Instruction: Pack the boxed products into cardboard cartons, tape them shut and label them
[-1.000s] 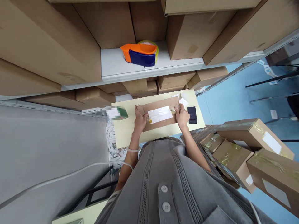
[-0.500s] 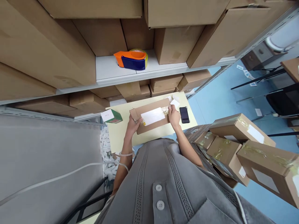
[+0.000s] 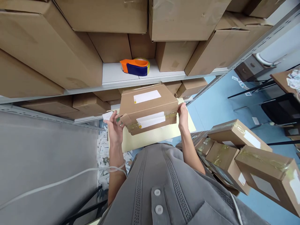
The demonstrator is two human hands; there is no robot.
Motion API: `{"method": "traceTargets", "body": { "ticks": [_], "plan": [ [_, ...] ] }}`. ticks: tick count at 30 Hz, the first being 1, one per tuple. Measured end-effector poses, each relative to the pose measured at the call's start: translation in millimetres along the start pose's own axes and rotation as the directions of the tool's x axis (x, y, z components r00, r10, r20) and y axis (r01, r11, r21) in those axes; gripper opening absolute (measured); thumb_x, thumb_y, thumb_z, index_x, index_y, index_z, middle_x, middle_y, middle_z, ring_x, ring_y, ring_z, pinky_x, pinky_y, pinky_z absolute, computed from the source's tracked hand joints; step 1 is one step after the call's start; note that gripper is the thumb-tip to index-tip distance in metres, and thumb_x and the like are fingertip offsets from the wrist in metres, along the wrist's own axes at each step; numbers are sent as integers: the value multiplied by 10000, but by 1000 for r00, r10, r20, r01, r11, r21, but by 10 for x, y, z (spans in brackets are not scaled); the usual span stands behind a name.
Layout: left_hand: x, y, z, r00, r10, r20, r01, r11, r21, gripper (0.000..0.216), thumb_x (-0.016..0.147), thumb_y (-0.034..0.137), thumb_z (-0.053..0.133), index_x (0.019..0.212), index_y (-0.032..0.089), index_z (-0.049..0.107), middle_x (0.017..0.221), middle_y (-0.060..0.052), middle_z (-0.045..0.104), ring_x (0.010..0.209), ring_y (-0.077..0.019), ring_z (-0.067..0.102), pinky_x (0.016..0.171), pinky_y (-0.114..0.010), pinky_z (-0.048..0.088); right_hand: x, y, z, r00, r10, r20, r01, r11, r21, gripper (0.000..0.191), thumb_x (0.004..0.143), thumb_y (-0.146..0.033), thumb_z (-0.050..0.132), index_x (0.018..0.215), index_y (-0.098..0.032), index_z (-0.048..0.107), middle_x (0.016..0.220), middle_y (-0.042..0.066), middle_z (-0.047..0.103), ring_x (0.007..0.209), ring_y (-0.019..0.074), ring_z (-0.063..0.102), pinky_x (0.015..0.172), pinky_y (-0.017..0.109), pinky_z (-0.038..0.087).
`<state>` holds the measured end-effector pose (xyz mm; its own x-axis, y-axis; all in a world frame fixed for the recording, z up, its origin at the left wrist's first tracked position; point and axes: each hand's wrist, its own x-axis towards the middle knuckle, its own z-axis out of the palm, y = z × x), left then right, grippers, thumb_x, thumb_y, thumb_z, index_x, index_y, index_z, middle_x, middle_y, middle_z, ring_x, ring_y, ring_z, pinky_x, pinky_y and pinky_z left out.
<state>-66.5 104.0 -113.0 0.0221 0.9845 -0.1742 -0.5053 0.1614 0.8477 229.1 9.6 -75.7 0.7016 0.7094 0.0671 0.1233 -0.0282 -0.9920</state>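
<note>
A taped cardboard box (image 3: 150, 101) with two white labels is lifted above the pale yellow table (image 3: 154, 137), tilted toward me. My left hand (image 3: 114, 125) grips its left end with fingers curled around the flap. My right hand (image 3: 183, 114) presses flat against its right end. An orange and blue tape dispenser (image 3: 135, 66) rests on the white shelf (image 3: 112, 75) behind the box.
Large cardboard boxes (image 3: 47, 53) fill the shelves above and below. A pile of taped, labelled boxes (image 3: 243, 150) lies to my right over the blue floor. A white cable (image 3: 58, 179) runs off my left wrist. Chairs stand at the far right.
Both hands lifted the box off the table and tipped it up, so a second labelled face now shows. The phone and green box on the table are now hidden.
</note>
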Motion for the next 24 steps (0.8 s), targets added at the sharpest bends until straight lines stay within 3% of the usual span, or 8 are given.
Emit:
{"method": "traceTargets", "body": {
  "ticks": [2,5,11,15,18,20,24],
  "plan": [
    [-16,34,-2,999,27,-34,-29,998,-57,631,862,763,414,1087,255,714,1050,-62,693,722,-109,631,627,-219,506,-14,11,3,1000,6,-2,-6,994,107,564,876,-768,375,731,-233,480,729,-13,528,698,152,505,724,287,447],
    [-57,40,-23,996,-16,-85,11,998,-69,615,858,755,437,1038,242,724,1075,-57,698,671,-89,607,601,-211,498,-80,6,-5,1000,-9,16,7,991,133,535,851,-749,469,735,-228,497,758,-12,565,722,143,529,739,277,466],
    [-172,37,-145,974,-208,-87,199,974,-109,650,856,759,438,1020,196,719,1085,-90,715,889,-179,693,705,-254,551,-271,-125,-63,984,-164,-72,168,984,56,476,935,-633,420,715,-222,515,798,23,657,785,169,610,784,303,485],
    [-255,31,-180,897,-441,-7,434,886,-164,697,899,734,357,1075,154,701,994,-117,744,936,-248,709,764,-338,576,-423,-198,-50,923,-357,-145,369,927,66,393,954,-530,449,757,-220,589,963,73,731,958,226,680,907,387,486],
    [-306,-32,-148,826,-562,47,562,815,-141,772,909,738,273,1140,128,687,987,-147,753,990,-312,707,808,-423,582,-464,-235,-36,884,-454,-115,467,872,144,440,929,-581,455,722,-227,617,1002,94,753,1034,287,697,964,490,484],
    [-314,-89,-129,826,-563,28,561,815,-146,793,899,751,273,1140,122,691,989,-157,756,1007,-333,704,814,-447,585,-426,-250,-47,894,-443,-74,448,869,209,537,923,-643,408,647,-230,611,929,93,763,1012,309,712,955,533,494],
    [-256,-167,-163,884,-458,-96,426,872,-241,668,920,704,339,1116,179,703,984,-109,766,1002,-299,711,788,-401,596,-254,-182,-116,936,-352,26,330,899,289,655,955,-647,335,505,-234,571,812,77,758,964,286,728,973,513,495]
  ]
}}
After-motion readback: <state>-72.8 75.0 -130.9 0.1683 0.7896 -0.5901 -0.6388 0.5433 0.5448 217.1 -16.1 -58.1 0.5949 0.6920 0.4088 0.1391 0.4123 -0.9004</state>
